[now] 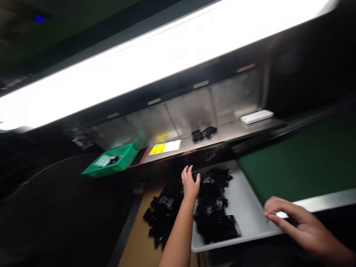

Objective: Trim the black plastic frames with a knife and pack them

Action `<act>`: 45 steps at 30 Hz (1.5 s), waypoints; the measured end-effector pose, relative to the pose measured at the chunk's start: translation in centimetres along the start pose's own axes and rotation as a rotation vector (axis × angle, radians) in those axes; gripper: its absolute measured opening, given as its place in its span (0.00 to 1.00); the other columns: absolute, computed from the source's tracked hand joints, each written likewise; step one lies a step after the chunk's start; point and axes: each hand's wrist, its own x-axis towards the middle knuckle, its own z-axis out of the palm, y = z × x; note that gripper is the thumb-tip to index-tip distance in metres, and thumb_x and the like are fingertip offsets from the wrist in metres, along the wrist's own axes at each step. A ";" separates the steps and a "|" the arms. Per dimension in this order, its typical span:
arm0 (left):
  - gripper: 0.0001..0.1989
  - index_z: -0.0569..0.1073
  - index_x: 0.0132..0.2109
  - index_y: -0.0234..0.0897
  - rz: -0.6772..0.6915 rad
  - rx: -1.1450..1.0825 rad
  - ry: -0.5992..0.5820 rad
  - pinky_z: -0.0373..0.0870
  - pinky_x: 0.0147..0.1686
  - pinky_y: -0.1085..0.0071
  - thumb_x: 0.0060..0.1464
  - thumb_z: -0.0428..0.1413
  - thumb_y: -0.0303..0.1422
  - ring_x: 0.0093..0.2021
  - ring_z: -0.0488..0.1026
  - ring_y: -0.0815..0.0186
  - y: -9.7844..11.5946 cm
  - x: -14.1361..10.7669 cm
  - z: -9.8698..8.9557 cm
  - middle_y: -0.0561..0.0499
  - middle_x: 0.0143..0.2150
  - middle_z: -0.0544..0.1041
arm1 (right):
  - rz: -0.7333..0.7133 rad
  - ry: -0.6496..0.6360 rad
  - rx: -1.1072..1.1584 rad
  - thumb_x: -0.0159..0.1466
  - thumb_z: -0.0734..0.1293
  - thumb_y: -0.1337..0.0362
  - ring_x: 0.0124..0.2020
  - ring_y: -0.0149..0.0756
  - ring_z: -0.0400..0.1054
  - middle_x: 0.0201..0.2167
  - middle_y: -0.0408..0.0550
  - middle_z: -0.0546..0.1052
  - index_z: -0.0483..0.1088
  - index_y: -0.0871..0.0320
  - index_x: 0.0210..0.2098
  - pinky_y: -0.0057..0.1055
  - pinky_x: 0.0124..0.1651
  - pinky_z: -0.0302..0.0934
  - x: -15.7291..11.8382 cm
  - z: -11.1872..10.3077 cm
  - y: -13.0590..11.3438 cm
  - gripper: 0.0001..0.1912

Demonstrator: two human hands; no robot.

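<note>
My left hand (191, 184) reaches out over black plastic parts (213, 207), its fingers apart and nothing seen in them. Many of these parts lie heaped in a white tray (247, 200), and another heap (167, 202) lies on the brown surface left of it. Beyond the tray's right front corner, my right hand (297, 222) has thumb and fingers pinched together. A small thin dark tip pokes out of that pinch, too small and blurred to name.
A metal shelf (225, 139) behind the tray carries a green bin (111, 163), a dark red-edged flat thing (139, 157), a yellow and white card (165, 147), two black parts (204, 134) and a white oblong case (257, 116). A bright lamp (155, 55) hangs above. Green surface (306, 155) lies right.
</note>
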 end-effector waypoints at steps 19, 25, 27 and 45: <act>0.16 0.77 0.56 0.35 0.707 -0.548 -0.636 0.78 0.57 0.50 0.68 0.61 0.40 0.56 0.78 0.55 52.7 0.6 30.7 0.43 0.57 0.79 | 0.087 0.344 0.027 0.70 0.72 0.63 0.37 0.37 0.75 0.32 0.46 0.79 0.75 0.58 0.34 0.33 0.47 0.67 -7.7 -26.5 5.8 0.08; 0.22 0.74 0.63 0.37 0.557 -0.449 -0.617 0.78 0.58 0.47 0.67 0.62 0.41 0.60 0.76 0.52 65.6 0.1 37.1 0.41 0.64 0.75 | 0.224 0.446 -0.008 0.74 0.69 0.58 0.38 0.37 0.73 0.33 0.44 0.77 0.72 0.57 0.33 0.32 0.47 0.66 -11.4 -32.2 6.1 0.13; 0.24 0.73 0.65 0.38 0.512 -0.420 -0.584 0.75 0.61 0.45 0.67 0.62 0.41 0.63 0.74 0.50 68.7 -0.3 38.1 0.40 0.67 0.73 | 0.258 0.487 -0.007 0.74 0.69 0.57 0.39 0.38 0.73 0.34 0.44 0.77 0.73 0.56 0.35 0.32 0.48 0.66 -12.7 -33.2 6.8 0.13; 0.51 0.53 0.78 0.41 0.644 -0.726 -0.609 0.58 0.75 0.46 0.57 0.70 0.44 0.78 0.57 0.40 61.1 -3.5 26.9 0.31 0.78 0.57 | 0.187 0.564 0.103 0.75 0.67 0.53 0.37 0.39 0.71 0.33 0.47 0.75 0.73 0.56 0.35 0.35 0.44 0.67 -12.0 -37.2 8.3 0.16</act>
